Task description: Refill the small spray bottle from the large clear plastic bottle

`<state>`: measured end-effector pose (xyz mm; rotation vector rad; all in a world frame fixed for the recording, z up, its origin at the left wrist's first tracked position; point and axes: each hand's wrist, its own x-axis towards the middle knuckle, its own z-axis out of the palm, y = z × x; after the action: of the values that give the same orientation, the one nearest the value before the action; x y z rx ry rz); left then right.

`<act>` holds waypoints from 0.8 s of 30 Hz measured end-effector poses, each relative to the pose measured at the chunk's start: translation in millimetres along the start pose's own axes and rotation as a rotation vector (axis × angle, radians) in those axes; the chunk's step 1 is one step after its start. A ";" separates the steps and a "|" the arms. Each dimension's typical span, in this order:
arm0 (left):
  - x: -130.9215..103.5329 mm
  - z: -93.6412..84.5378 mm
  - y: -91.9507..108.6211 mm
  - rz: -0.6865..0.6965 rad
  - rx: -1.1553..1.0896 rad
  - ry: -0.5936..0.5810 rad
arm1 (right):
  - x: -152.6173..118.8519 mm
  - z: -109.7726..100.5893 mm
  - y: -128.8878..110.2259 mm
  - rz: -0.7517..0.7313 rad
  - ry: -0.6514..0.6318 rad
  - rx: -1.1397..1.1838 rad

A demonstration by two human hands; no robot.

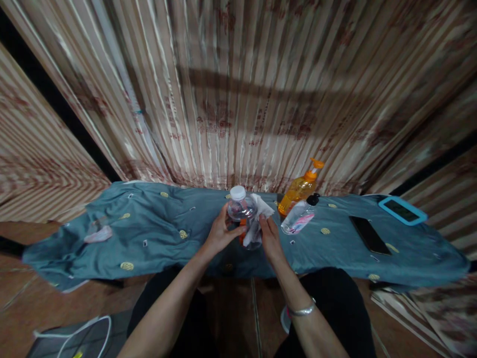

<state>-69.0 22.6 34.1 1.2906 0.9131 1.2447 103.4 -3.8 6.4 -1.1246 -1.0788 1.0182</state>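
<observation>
A clear plastic bottle with a white cap [237, 193] stands upright at the middle of the cloth-covered table. My left hand [222, 232] is closed around its left side, thumb across the front. On the right side of the bottle, my right hand [270, 237] presses a crumpled white tissue [263, 206] against it. Orange shows on the lower part of the bottle. Just right of my right hand are a clear bottle with a black pump top [298, 217] and an amber bottle with an orange pump [298, 191].
The blue-green cloth [156, 238] covers a long, narrow table. A black phone [368, 234] and a blue-framed device [402, 210] lie at the right. A pale crumpled item [99, 234] lies at the left. A curtain [238, 99] hangs behind.
</observation>
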 end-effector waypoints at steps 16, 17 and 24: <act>2.5 -2.2 8.2 -0.006 -0.100 0.149 | 44.4 -10.1 28.2 0.282 -0.233 0.087; 2.7 -5.3 9.8 -0.022 -0.105 0.153 | 38.4 -10.0 35.0 0.314 -0.245 0.121; 13.2 -19.7 9.4 -0.012 -0.168 0.323 | -10.3 26.6 64.7 0.412 -0.332 0.316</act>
<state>-87.4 37.8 43.0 0.9665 1.0153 1.5145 70.7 0.0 -56.2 -0.9553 -0.9122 1.6854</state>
